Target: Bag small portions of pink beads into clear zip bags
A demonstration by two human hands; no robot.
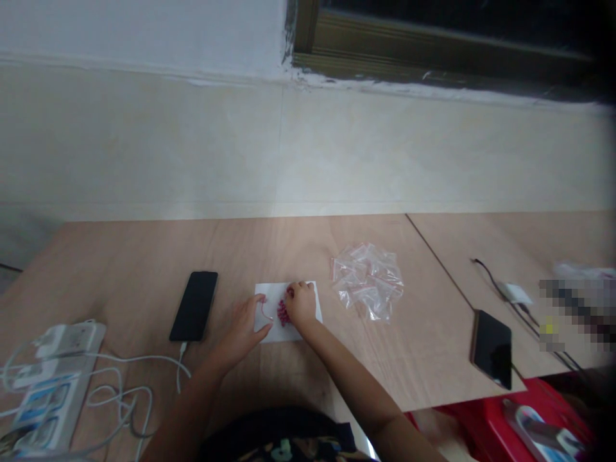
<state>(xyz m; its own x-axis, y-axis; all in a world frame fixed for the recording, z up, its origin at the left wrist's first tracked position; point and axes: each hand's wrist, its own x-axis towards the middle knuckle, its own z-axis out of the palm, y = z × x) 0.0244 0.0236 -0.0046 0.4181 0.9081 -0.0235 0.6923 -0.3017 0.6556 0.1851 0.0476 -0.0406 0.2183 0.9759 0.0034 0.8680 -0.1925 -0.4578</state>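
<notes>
A white sheet of paper [275, 333] lies flat on the wooden table. On its middle sits a small heap of dark red beads [283, 313], and left of the heap a thin red cord [265, 312] curves across the paper. My left hand [248, 324] rests at the paper's left edge, thumb and forefinger spread apart around the cord's side. My right hand [301, 303] is over the heap's right side, its fingers drawn together at the beads; what is between the fingertips is too small to make out.
Clear zip bags [368, 281] lie in a pile right of the paper. A black phone [194, 306] charges on the left, near a white power strip [72, 385] and loose cables. Another phone [491, 348] lies near the right edge, above a red stool [500, 417].
</notes>
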